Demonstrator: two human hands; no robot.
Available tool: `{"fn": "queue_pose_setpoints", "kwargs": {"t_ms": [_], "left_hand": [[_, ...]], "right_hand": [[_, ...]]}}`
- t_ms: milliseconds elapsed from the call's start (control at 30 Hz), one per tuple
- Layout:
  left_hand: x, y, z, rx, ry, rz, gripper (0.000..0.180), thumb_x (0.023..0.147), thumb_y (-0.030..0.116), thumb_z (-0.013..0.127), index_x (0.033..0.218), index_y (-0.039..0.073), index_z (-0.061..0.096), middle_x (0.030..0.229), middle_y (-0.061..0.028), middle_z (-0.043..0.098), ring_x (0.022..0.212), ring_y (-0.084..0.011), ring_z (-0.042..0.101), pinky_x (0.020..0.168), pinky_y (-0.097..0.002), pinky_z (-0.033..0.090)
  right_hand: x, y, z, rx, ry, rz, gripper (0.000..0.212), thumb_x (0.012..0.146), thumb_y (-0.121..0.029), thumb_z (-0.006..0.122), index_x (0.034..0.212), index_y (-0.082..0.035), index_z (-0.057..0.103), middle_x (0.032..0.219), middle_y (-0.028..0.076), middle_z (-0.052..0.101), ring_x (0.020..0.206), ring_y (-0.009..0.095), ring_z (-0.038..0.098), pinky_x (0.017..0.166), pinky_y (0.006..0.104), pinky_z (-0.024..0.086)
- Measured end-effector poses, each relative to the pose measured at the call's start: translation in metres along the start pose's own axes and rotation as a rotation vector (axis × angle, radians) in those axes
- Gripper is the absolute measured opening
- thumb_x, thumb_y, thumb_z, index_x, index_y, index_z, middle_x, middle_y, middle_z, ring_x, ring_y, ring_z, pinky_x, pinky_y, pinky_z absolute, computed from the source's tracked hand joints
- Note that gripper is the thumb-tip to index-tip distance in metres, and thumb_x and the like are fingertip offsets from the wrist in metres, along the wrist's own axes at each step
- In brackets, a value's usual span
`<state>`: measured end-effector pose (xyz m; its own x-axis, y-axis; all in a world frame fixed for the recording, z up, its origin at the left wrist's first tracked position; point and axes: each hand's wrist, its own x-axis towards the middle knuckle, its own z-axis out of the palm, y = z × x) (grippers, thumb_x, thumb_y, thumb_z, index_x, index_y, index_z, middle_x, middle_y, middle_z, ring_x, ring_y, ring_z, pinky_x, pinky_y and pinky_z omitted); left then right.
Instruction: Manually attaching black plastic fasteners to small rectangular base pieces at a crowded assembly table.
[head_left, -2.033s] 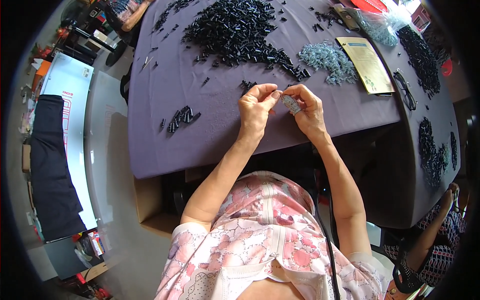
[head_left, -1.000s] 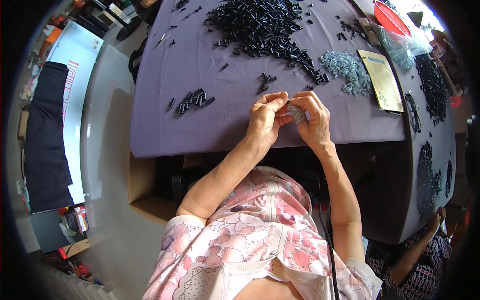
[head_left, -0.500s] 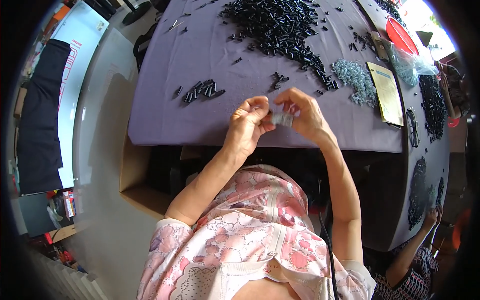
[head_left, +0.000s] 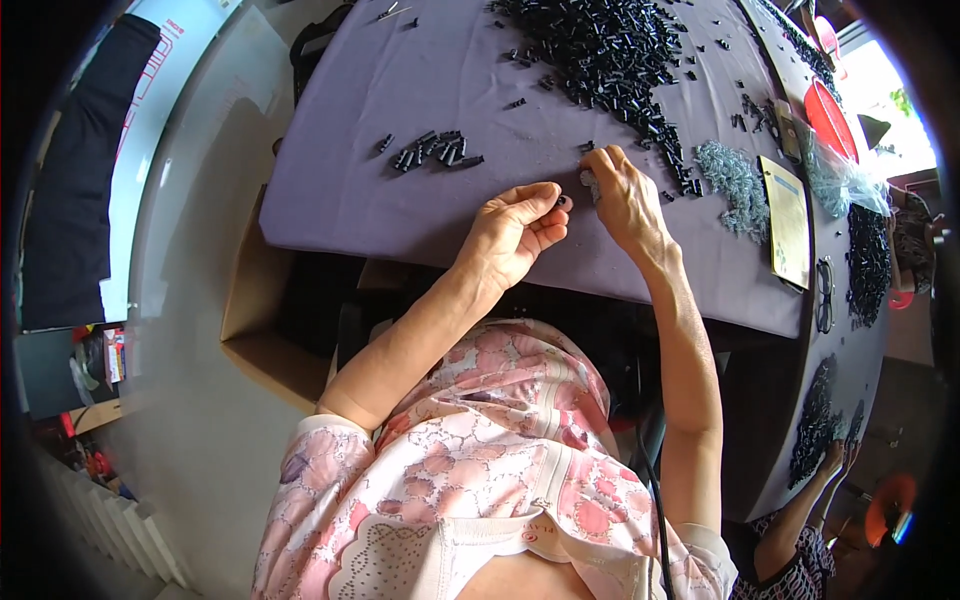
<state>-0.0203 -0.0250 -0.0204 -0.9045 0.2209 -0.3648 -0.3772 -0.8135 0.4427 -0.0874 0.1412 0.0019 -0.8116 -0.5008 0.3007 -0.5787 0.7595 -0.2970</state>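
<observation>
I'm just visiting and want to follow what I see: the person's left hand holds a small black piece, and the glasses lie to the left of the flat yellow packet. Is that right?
Not quite: the glasses lie to the right of the flat yellow packet, as the head view shows. The person's left hand does hold a small black piece.

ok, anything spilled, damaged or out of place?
Possibly spilled: loose black pieces lie scattered around the main black heap on the purple cloth. Also eyeglasses lie right of the yellow packet, odd among parts. Pieces too small to check for damage.
</observation>
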Motion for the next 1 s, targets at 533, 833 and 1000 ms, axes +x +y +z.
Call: {"fn": "queue_pose_setpoints", "kwargs": {"t_ms": [533,833,1000], "left_hand": [[-0.003,-0.007,0.009,0.159,0.093,0.087,0.011,0.082,0.015,0.068,0.086,0.007,0.062,0.077,-0.0068,0.064,0.061,-0.0122,0.057,0.059,-0.0265,0.048],[-0.001,-0.012,0.010,0.237,0.071,0.134,0.012,0.083,0.013,0.067,0.089,0.005,0.061,0.075,-0.0058,0.063,0.060,-0.0117,0.056,0.058,-0.0272,0.047],[-0.004,-0.012,0.009,0.278,0.064,0.137,0.011,0.084,0.014,0.066,0.089,0.005,0.062,0.076,-0.0060,0.064,0.062,-0.0120,0.058,0.060,-0.0271,0.048]], "right_hand": [[-0.042,-0.026,-0.007,1.145,0.179,0.406,0.032,0.075,0.019,0.043,0.097,0.001,0.058,0.082,0.005,0.062,0.074,0.011,0.059,0.067,0.0237,0.049],[-0.047,-0.035,-0.003,0.816,0.276,0.169,0.039,0.065,0.019,0.046,0.093,-0.001,0.062,0.084,0.008,0.063,0.079,0.020,0.063,0.070,0.0271,0.049],[-0.046,-0.042,-0.014,0.608,0.275,0.096,0.038,0.064,0.016,0.049,0.093,-0.004,0.063,0.085,0.011,0.063,0.079,0.028,0.063,0.069,0.0299,0.049]]}}
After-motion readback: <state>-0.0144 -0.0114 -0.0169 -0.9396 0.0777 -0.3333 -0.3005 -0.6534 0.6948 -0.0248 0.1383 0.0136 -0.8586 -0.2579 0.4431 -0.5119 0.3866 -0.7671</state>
